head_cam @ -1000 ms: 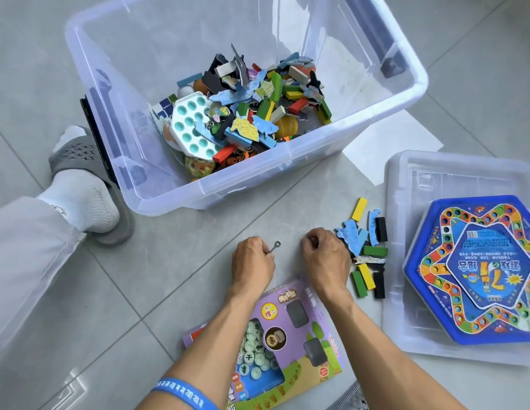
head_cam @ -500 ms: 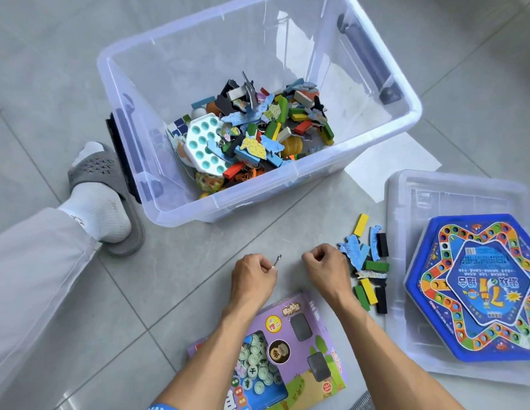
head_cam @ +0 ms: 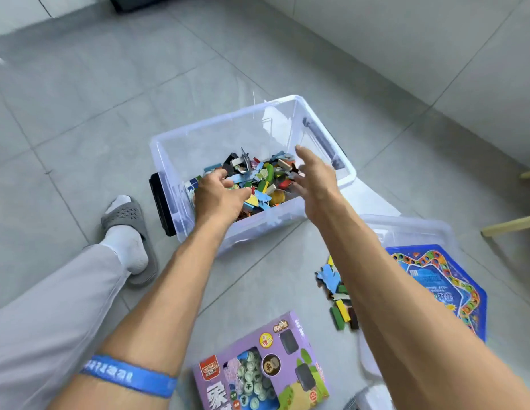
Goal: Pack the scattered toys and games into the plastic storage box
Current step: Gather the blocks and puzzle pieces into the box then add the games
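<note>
Storage box (head_cam: 345, 180): clear plastic, rectangular, standing upright and open-topped on the floor (head_cam: 80, 119); long axis runs from lower left to upper right, a dark handle on each short end. Contents: a heap of mixed toy pieces (head_cam: 258, 180), flat shapes and coloured blocks, piled against the near wall; the far half shows bare bottom.

Left hand (head_cam: 218, 196): over the near edge of the box, fingers curled loosely above the heap; whether it holds anything cannot be told.

Right hand (head_cam: 315, 179): over the box's right part, fingers spread wide, holding nothing.

Floor: large grey tiles with thin joints, a pale wall base at upper right.

Lid (head_cam: 417, 229): clear, flat on the floor right of the box, bearing a blue hexagonal game board (head_cam: 441, 288).

Loose pieces (head_cam: 336, 294): a small cluster on the floor just beside the lid.

Purple game carton (head_cam: 258, 365): flat on the floor, nearest the person, windowed, round tokens visible inside.
</note>
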